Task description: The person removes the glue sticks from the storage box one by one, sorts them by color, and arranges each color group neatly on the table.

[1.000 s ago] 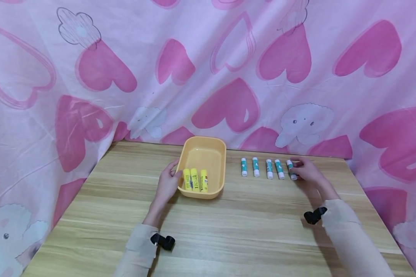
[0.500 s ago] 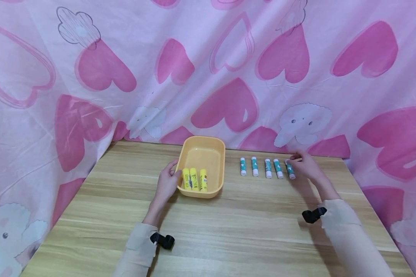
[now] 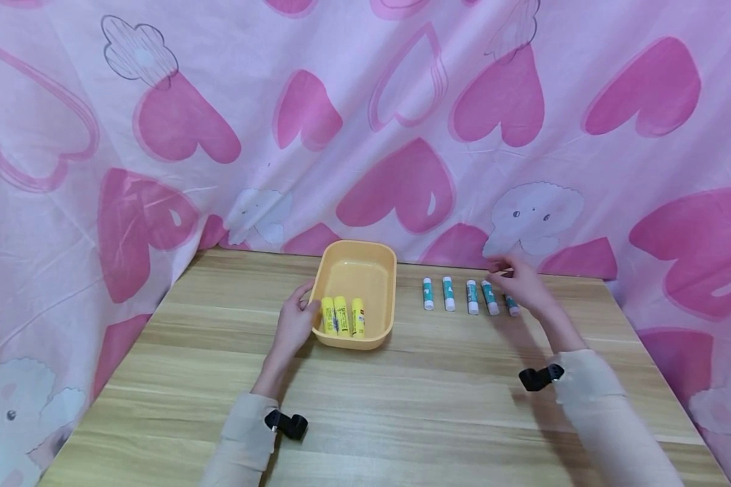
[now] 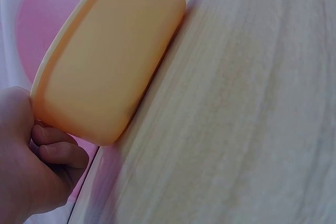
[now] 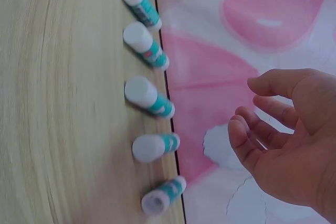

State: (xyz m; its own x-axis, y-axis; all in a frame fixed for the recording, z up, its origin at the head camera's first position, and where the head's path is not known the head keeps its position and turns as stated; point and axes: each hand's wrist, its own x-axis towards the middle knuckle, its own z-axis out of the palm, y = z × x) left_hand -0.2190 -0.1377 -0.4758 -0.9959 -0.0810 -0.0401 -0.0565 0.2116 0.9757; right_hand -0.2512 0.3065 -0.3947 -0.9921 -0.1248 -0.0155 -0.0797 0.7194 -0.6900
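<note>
My left hand (image 3: 292, 319) grips the left wall of a yellow-orange plastic bin (image 3: 365, 343), thumb at the rim. In the left wrist view its fingers curl against the outside of the bin's wall (image 4: 110, 56). Three yellow printed tubes (image 3: 341, 316) lie side by side in the bin's near end. My right hand (image 3: 526, 284) hovers over the right end of a row of teal-and-white glue sticks (image 3: 472, 297), holding nothing. Its fingers are loosely bent and apart in the right wrist view. It partly hides the rightmost glue stick (image 3: 512, 306) in the head view.
The wooden table (image 3: 402, 412) ends at the back against a pink heart-print cloth (image 3: 396, 182). Cloth also hangs along the left and right sides. Black wrist cameras (image 3: 288, 425) sit on both sleeves.
My right hand has let go of the rightmost glue stick, lifted and moved left over the row. That stick now lies slightly further left. The left hand and bin stay in place.
</note>
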